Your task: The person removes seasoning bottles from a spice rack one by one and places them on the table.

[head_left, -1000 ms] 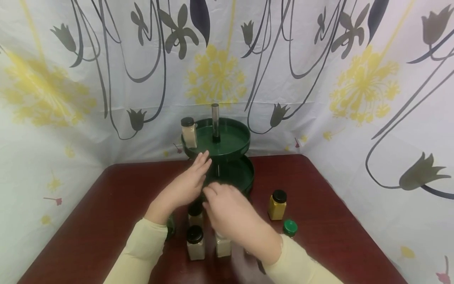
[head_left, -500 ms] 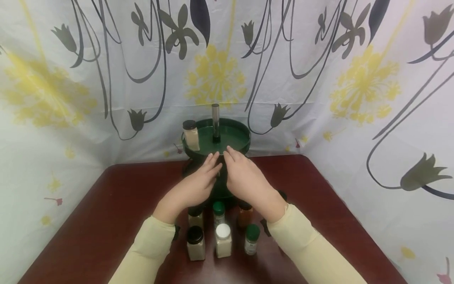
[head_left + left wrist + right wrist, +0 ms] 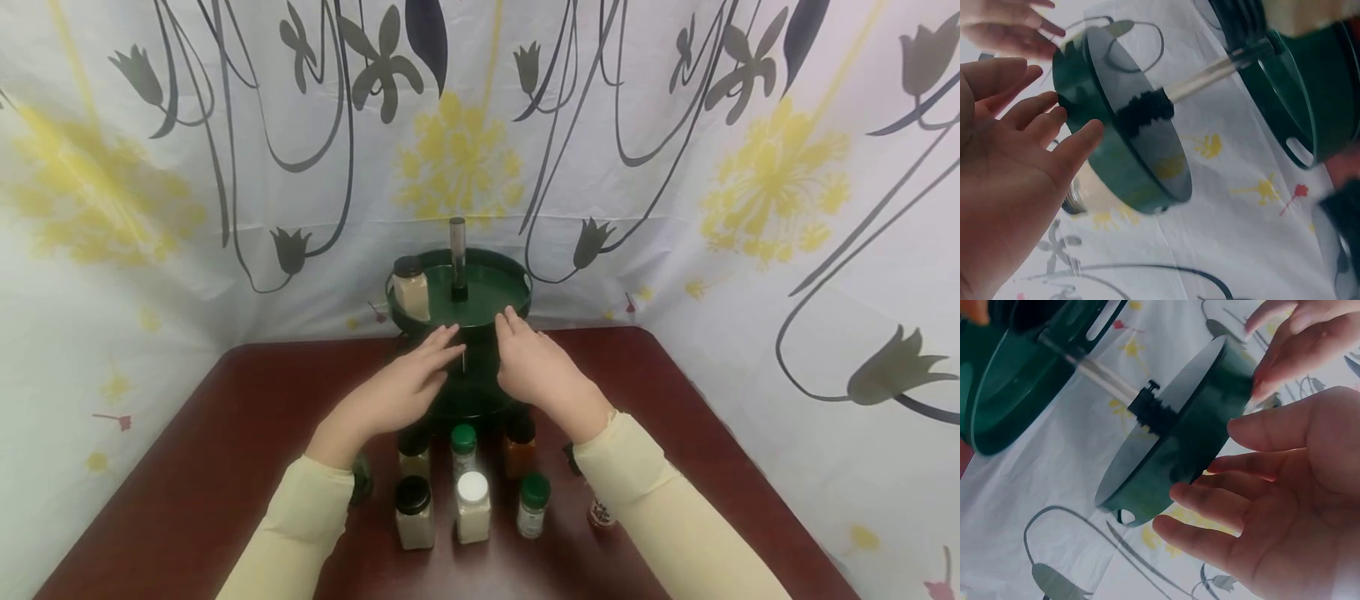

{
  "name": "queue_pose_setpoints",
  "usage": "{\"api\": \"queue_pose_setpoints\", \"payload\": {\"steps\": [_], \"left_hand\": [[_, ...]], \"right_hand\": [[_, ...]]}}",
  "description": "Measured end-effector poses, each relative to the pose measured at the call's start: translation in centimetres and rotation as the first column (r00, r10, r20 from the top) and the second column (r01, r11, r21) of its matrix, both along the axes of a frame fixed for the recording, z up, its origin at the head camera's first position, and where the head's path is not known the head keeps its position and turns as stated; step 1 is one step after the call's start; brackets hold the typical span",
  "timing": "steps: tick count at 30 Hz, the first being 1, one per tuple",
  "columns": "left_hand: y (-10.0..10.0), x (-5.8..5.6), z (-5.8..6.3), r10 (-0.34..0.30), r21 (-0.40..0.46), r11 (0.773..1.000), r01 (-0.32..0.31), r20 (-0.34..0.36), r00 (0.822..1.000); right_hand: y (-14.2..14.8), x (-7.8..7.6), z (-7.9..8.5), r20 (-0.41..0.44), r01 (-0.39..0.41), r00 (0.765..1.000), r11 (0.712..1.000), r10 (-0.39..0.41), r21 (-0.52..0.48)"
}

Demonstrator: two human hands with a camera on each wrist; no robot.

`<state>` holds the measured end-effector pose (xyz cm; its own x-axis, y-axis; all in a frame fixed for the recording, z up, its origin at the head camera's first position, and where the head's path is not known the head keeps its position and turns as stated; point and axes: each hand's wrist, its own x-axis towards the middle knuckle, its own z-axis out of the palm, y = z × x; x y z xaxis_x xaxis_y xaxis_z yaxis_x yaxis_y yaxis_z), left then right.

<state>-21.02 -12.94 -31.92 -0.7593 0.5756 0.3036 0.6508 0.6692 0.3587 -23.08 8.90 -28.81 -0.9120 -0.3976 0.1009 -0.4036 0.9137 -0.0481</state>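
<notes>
A green two-tier turntable rack [image 3: 491, 296] with a metal centre post stands at the back of the table. On its upper tier, at the left, a black-capped spice jar [image 3: 412, 293] with pale contents stands upright. My left hand [image 3: 393, 390] is at the front left of the upper tier, fingers extended. Opposite it, my right hand [image 3: 542, 373] is at the front right, its fingers also extended. Both wrist views show fingertips at the green upper tray [image 3: 1100, 134] wall; whether every finger touches cannot be told. Neither hand grips anything. My hands partly hide the lower tier.
In front of the rack stand several spice jars, among them a white-capped jar [image 3: 473, 518], a black-capped jar [image 3: 415, 527], a green-capped jar [image 3: 532, 518] and an orange-brown jar [image 3: 521, 457]. My right sleeve partly covers another jar [image 3: 601, 513]. Patterned curtain [image 3: 675, 208] surrounds the table.
My right hand has risen from above the front jars to the upper tier, then shifted slightly right. The jar up there has swung a little rightward and nearer as the tier turned.
</notes>
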Motion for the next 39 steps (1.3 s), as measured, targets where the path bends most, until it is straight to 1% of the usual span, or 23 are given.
{"api": "queue_pose_setpoints", "payload": {"steps": [4,7,10,15,18,21,24,28,31,33,34,36,39], "left_hand": [[-1.7,0.0,0.2,0.047,0.024,0.999,-0.048,0.023,0.999],[-2.9,-0.2,0.5,0.088,0.027,0.996,-0.088,0.027,0.996],[-3.9,-0.7,0.7,0.117,0.012,0.993,-0.117,0.024,0.993],[-4.6,-1.8,0.8,0.145,-0.011,0.989,-0.145,0.008,0.989],[-4.8,-2.1,0.6,0.154,-0.018,0.988,-0.154,0.011,0.988],[-4.8,-2.3,0.3,0.146,-0.025,0.989,-0.146,0.029,0.989],[-4.6,-2.3,0.1,0.140,-0.025,0.990,-0.139,0.034,0.990],[-4.6,-2.2,-0.2,0.144,-0.022,0.989,-0.144,0.025,0.989],[-4.7,-2.1,-0.3,0.144,-0.025,0.989,-0.144,0.030,0.989],[-4.7,-2.0,-0.3,0.142,-0.023,0.990,-0.142,0.038,0.989],[-4.7,-2.0,-0.3,0.141,-0.023,0.990,-0.140,0.041,0.989],[-4.7,-2.1,-0.2,0.138,-0.029,0.990,-0.136,0.046,0.989],[-4.6,-2.2,0.0,0.136,-0.040,0.990,-0.134,0.050,0.989]], "right_hand": [[0.6,-0.7,0.3,0.069,0.025,0.997,1.000,-0.026,0.018],[1.1,-1.3,0.5,0.101,0.031,0.994,0.999,-0.035,0.035],[1.5,-2.1,0.8,0.116,0.034,0.993,0.998,-0.039,0.044],[2.0,-2.9,1.6,0.159,0.032,0.986,0.996,-0.045,0.080],[1.6,-3.1,2.4,0.150,0.031,0.988,0.994,-0.046,0.104],[0.6,-3.3,3.5,0.099,0.026,0.994,0.993,-0.038,0.115],[-0.9,-3.5,4.8,0.022,-0.002,1.000,0.994,0.000,0.106],[-3.7,-3.8,6.4,-0.051,-0.072,0.996,0.997,0.074,0.041],[-5.6,-4.1,7.0,-0.053,-0.106,0.993,0.994,0.105,-0.016],[-6.5,-4.4,7.1,-0.052,-0.127,0.991,0.991,0.125,-0.030],[-6.8,-4.5,7.0,-0.054,-0.139,0.989,0.990,0.138,-0.026],[-7.1,-4.7,6.9,-0.048,-0.176,0.983,0.984,0.177,0.017],[-7.3,-5.0,6.5,-0.048,-0.243,0.968,0.966,0.248,0.092]]}}
